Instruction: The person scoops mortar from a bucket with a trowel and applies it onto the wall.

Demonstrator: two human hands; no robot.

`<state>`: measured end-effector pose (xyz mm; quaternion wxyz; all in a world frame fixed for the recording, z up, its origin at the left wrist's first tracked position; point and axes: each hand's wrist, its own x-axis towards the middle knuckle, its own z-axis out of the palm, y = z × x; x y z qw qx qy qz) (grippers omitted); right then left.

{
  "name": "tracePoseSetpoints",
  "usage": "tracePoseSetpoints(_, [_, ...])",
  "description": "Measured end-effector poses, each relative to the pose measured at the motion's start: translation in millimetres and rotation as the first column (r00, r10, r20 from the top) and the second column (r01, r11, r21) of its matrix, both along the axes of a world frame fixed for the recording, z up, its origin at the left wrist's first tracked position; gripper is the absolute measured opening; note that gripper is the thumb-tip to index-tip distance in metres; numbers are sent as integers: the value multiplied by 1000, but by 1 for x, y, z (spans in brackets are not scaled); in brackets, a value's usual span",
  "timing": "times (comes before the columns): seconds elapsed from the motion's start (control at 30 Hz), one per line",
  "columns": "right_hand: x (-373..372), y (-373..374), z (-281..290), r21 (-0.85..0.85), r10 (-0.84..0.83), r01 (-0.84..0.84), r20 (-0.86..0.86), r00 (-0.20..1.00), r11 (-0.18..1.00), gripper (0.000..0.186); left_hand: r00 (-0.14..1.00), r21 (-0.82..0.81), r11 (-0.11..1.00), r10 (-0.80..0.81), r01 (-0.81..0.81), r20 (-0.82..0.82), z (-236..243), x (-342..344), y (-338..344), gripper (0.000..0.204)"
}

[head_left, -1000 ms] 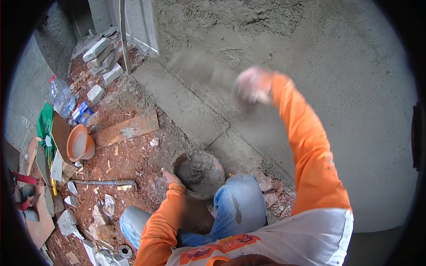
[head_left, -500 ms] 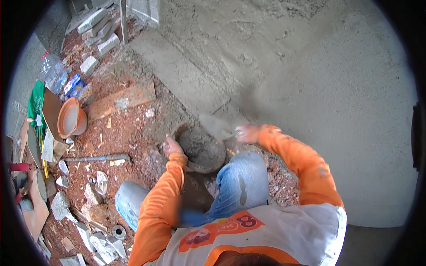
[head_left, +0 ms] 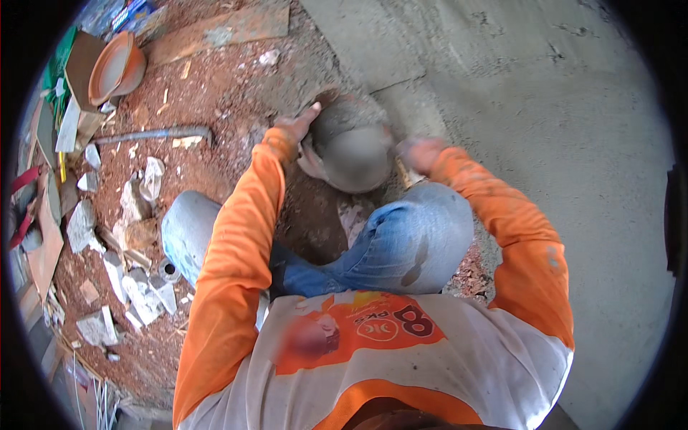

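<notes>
red dirt ground (head_left: 215, 107) | rubble chunks (head_left: 129, 287) | grey pipe (head_left: 154, 134) | orange bowl (head_left: 115, 68) | wooden board (head_left: 222, 32) | mortar pan (head_left: 351, 147)

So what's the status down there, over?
Left hand resting on rim of mortar pan. Right hand at pan's right side, blurred; whether it grips anything cannot be told. Knees just below pan; rubble and metal rod off left.

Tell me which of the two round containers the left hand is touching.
The grey mortar-filled pan between the knees; the left hand rests on its rim. The orange bowl lies far off.
</notes>
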<state>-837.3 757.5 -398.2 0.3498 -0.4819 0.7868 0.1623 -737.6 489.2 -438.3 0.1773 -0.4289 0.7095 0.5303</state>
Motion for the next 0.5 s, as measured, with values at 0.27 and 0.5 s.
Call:
tracePoseSetpoints(0.27, [53, 6, -70, -50, -253, 259, 105, 962, 964, 23, 979, 56, 980, 195, -192, -55, -14, 1, 39, 79])
tracePoseSetpoints(0.5, [36, 34, -18, -123, -435, 502, 353, 829, 856, 27, 960, 257, 931, 221, -261, 174, -32, 19, 12, 92])
